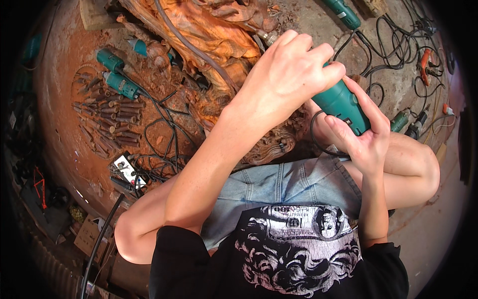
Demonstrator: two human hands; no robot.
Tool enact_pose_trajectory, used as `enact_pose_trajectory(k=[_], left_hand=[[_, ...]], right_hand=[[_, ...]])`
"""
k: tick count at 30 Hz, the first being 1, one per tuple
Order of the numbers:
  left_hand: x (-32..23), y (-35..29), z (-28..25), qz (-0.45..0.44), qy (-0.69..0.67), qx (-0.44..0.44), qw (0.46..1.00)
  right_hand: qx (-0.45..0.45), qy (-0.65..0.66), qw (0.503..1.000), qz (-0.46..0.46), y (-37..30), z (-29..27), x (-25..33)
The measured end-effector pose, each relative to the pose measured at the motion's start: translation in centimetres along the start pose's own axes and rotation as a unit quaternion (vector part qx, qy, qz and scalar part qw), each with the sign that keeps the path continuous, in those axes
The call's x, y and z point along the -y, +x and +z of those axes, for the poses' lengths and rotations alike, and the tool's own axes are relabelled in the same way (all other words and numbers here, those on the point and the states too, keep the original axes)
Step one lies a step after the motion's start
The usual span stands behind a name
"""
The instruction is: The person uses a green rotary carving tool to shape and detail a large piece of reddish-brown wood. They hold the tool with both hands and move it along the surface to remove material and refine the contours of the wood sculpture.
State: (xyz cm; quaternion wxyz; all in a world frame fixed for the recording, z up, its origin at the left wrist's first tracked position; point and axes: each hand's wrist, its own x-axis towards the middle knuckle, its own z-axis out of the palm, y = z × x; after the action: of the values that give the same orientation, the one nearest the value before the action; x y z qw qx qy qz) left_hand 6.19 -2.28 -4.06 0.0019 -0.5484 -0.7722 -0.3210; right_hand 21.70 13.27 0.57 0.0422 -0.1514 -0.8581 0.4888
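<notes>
Both my hands are closed around a green straight grinder [343, 102], held at a slant above my lap. My left hand [289, 70] wraps its front part, with the knuckles uppermost. The right hand [371, 134] grips the rear of the body, thumb on the near side and fingers along the far side. A metal nose pokes out beyond my left hand, close to an orange-brown wood carving [219, 42]. Whether its tip touches the wood cannot be made out. Curly carved wood [274, 144] shows below my left forearm, in front of my denim shorts.
Many wooden-handled chisels [114, 117] lie at left on a dusty floor, beside two green power tools [122, 84]. Cables tangle around a white power strip [128, 169]. Another green tool [343, 12], black cords [393, 45] and an orange-handled tool [424, 65] lie at right.
</notes>
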Motion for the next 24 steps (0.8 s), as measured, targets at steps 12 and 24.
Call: enact_pose_trajectory(k=[12,24], left_hand=[[0.2,0.1,-0.5,-0.028,0.009,0.007,1.0],[0.1,0.1,-0.8,-0.049,0.009,0.014,0.999]], right_hand=[[0.013,0.038,0.999,0.014,0.8,0.4,0.3],[0.02,0.045,0.999,0.01,1.2,0.4,0.6]])
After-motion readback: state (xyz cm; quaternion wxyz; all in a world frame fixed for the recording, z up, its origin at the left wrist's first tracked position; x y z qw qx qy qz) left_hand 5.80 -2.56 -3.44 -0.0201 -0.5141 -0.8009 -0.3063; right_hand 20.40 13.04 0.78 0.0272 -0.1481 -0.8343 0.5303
